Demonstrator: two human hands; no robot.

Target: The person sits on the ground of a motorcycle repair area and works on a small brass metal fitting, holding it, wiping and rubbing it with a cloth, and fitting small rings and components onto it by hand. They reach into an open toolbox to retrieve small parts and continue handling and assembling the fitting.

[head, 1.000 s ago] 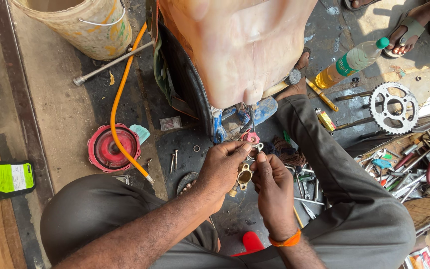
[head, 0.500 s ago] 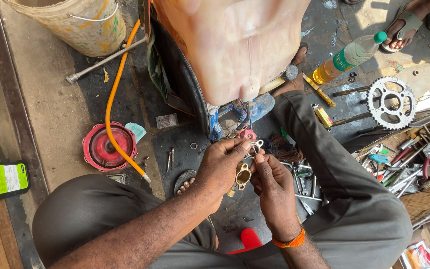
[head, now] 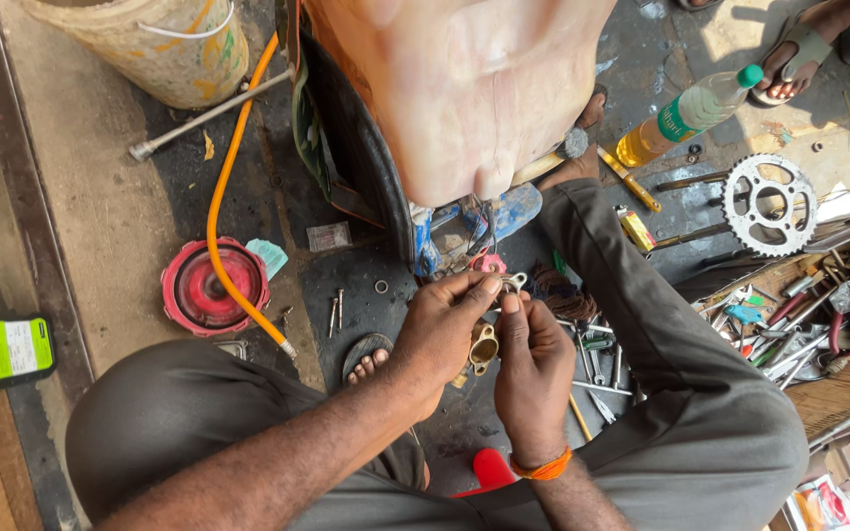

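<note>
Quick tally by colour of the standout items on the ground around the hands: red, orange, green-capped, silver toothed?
Red round lid: 1
Orange hose: 1
Green-capped bottle: 1
Silver sprocket: 1
Total: 4
Between them, the left hand and right hand hold a small brass part.

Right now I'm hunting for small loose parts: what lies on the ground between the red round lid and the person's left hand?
In the head view, between the red lid and the left hand: two small bolts, a ring-shaped washer, the orange hose's end and a sandalled foot.
</note>
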